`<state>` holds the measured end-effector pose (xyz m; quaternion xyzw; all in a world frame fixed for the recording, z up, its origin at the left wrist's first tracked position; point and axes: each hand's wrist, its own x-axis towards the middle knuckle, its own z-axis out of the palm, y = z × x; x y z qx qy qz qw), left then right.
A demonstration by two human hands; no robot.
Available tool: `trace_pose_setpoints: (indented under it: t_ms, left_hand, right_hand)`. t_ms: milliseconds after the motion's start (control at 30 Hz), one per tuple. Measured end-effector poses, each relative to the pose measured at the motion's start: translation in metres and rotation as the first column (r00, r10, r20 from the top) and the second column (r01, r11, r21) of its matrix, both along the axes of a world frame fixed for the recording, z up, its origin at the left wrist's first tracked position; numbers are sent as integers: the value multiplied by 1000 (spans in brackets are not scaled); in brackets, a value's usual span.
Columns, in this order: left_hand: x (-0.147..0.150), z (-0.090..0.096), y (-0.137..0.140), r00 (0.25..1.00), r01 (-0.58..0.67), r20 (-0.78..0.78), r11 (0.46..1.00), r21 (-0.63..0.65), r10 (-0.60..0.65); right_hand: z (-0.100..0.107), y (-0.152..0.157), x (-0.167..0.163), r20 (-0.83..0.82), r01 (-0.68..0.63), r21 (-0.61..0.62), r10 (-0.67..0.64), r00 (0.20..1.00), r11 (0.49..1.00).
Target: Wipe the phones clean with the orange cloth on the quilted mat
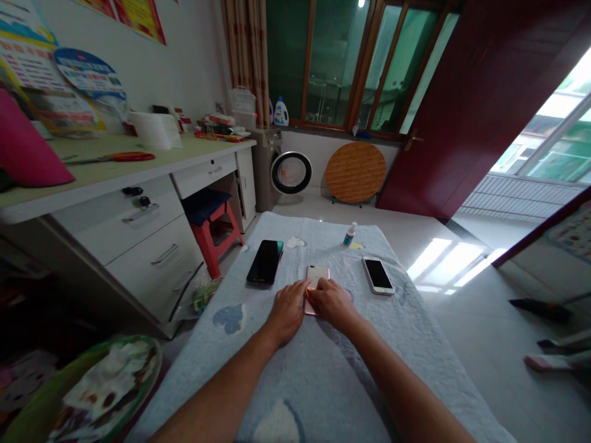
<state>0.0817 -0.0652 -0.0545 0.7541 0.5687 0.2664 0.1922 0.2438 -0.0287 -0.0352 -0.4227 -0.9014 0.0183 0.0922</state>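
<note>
Pink-edged phone lies pale back up mid-counter, on a blue blanket; we see its top end clearly, but fingers hide much of the middle. Left hand rests along its left edge, grip fingers close together. Right hand curls over the back, grip fingertips bunched; whether either grip clamps anything, we cannot tell. Left of the hands we note a dark phone, screen up; to the right, a white phone, black screen up. Beyond stands a small bottle, its label too small for us to read. The blanket runs out of view at the bottom, as do both forearms. Lower left, we find a green-rimmed bin of crumpled paper, cut off, with deep shadow around it.
</note>
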Motion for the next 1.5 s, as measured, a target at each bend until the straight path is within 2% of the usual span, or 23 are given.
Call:
trace_pose_setpoints:
  t_ms: [133, 333, 433, 667, 833, 1033, 1133, 1300, 1400, 1500]
  left_hand:
    - [-3, 0, 5, 998, 0, 63, 998, -57, 4]
    - [-8, -7, 8, 981, 10, 193, 998, -54, 0]
    - [-6, -4, 8, 983, -13, 181, 998, -59, 23]
    - [0, 4, 3, 1000, -6, -14, 1000, -19, 6]
    - [-2, -2, 5, 999, -13, -41, 1000, -19, 12]
    - [-3, -6, 8, 998, -5, -59, 1000, -26, 3]
    - [-3, -4, 8, 999, 6, -52, 1000, -25, -8]
    - [-3, 0, 6, 1000, -1, -12, 1000, -31, 1]
    - [-3, -3, 6, 1000, -12, 6, 1000, -21, 13]
    - [-3, -6, 5, 999, -39, 36, 999, -17, 40]
  right_hand:
    - [2, -6, 1, -38, -104, -32, 103, 994, 994]
    - [10, -18, -4, -85, -222, -140, 211, 974, 965]
    - [12, -23, -6, -61, -202, -149, 195, 979, 968]
    - [12, -27, 10, 45, -139, -153, 147, 988, 978]
    - [16, -32, 33, 4, -58, -228, 61, 998, 972]
    - [23, -36, 47, -19, -47, -266, 44, 999, 963]
    - [25, -37, 46, -25, -51, -246, 47, 999, 968]
    - [22, -39, 29, -77, -94, -129, 85, 993, 987]
    - [17, -35, 16, -31, -132, -107, 129, 991, 985]
    - [11, -21, 7, 28, -103, -73, 106, 994, 992]
